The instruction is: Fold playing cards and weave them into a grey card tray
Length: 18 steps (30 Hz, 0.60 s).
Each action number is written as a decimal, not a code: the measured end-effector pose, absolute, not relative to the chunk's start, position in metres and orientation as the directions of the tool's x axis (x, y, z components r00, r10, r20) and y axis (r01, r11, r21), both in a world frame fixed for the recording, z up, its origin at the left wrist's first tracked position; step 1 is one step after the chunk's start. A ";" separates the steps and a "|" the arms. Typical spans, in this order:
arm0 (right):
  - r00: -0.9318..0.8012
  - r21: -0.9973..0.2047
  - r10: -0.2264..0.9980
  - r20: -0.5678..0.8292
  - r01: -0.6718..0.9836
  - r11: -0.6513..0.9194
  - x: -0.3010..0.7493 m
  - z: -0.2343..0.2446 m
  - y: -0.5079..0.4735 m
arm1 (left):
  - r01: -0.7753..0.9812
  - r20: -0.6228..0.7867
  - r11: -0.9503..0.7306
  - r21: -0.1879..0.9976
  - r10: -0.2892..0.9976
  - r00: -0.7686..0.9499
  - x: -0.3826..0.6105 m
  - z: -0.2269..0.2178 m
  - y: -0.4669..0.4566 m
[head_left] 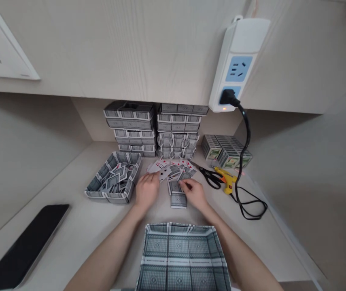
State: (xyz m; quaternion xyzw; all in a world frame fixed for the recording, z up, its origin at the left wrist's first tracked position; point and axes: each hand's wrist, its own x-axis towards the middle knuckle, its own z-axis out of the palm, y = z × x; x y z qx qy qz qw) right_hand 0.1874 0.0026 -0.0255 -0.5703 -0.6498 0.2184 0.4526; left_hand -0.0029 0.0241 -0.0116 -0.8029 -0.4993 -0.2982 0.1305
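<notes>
My left hand (147, 189) is closed, its fingers curled at the edge of several loose face-up playing cards (158, 165); whatever its fingertips hold is hidden. With thumb and fingers pinched together, my right hand (193, 193) grips the edge of a grey-backed playing card (174, 187). Just below that one lies a folded card piece (178, 201), back side up. More grey-backed cards (174, 170) are scattered beyond my hands. Between my forearms stands an open box made of joined cards (185, 258).
At left are a card-made tray (112, 198) of folded pieces and a black tablet-like slab (27, 246). Stacked card boxes (134, 123) stand behind. Scissors (212, 178), a yellow glue gun (229, 180), its cord and card packs (229, 149) lie right. A power strip (235, 68) hangs above.
</notes>
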 end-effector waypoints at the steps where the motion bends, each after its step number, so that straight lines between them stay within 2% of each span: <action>1: 0.095 -0.851 0.949 0.301 0.476 0.222 0.187 -0.025 0.003 | 0.874 0.645 -0.475 0.103 0.701 0.305 -0.003 -0.010 0.023; 3: 0.126 -0.952 0.977 0.171 0.278 0.131 0.187 -0.021 0.004 | 0.841 0.703 -0.526 0.127 0.646 0.298 -0.002 -0.008 0.020; 5: 0.076 -0.999 0.997 0.005 0.037 0.003 0.186 -0.017 0.003 | 0.773 0.734 -0.621 0.129 0.584 0.347 0.000 -0.006 0.016; 8: -0.073 -0.957 0.983 -0.169 -0.227 -0.181 0.185 -0.012 0.001 | 0.606 0.720 -0.790 0.092 0.473 0.507 0.007 -0.006 0.011; 11: -0.108 -0.916 0.973 -0.203 -0.332 -0.227 0.187 -0.012 0.001 | 0.477 0.684 -0.875 0.085 0.399 0.610 0.012 -0.007 0.009; 14: -0.034 -0.900 0.981 -0.191 -0.393 -0.189 0.191 -0.017 0.004 | 0.494 0.657 -0.860 0.132 0.449 0.606 0.013 -0.009 0.011; 18: 0.069 -0.845 0.971 -0.227 -0.510 -0.161 0.197 -0.022 0.009 | 0.631 0.591 -0.752 0.190 0.601 0.538 0.011 -0.012 0.017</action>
